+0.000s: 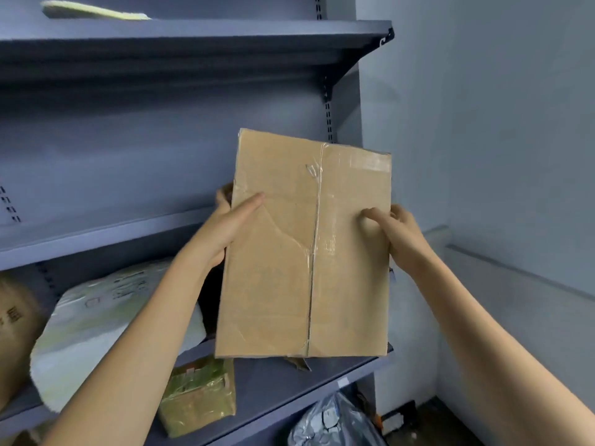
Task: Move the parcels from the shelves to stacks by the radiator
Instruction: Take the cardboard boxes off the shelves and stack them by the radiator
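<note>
Holding a flat cardboard box (306, 249) upright in both hands, its taped seam running top to bottom between them. Left hand (225, 226) clamped on the left edge, thumb across the front, fingers (222, 196) wrapped behind. Right hand (402, 236) gripping the right edge, fingers (373, 215) curled onto the front face. Box raised in front of the shelf (289, 391), bottom edge just above it; cannot tell whether touching. Below and left of the left fingers, under the forearm: a white padded parcel (90, 329) leaning on that shelf, a greenish taped parcel (199, 397) beside it, a brown parcel (16, 333) at far left. Below the right fingers, lower down, a grey plastic bag (331, 423). Above both hands, a higher shelf (193, 37) bearing a pale flat item (93, 11).
</note>
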`<state>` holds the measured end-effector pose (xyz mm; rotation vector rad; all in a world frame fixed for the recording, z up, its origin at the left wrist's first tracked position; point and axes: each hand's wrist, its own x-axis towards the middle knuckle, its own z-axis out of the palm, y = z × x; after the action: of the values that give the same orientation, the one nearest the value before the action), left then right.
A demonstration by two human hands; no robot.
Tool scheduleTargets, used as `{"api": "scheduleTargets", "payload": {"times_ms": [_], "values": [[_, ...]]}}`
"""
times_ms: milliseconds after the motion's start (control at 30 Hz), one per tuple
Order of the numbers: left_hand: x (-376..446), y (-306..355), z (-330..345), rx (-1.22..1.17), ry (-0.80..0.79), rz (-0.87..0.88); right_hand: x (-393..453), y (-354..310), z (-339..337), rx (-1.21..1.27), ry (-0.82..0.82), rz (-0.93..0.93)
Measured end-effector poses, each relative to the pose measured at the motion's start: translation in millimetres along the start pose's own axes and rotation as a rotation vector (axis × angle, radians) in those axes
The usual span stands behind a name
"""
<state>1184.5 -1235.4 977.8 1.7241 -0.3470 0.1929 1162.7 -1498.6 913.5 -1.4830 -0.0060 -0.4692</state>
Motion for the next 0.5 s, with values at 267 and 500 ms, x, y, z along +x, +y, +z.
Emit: {"api": "scheduleTargets", "payload": {"times_ms": [267,500], "values": [[-109,-130,85,-0.164,-0.058,-0.342,-146,66,-87,-0.087,0.132,0.218],[-211,-223,184,-0.117,-0.333,-0.675,-289,137,-164,-0.254,0.354,0.481]]}}
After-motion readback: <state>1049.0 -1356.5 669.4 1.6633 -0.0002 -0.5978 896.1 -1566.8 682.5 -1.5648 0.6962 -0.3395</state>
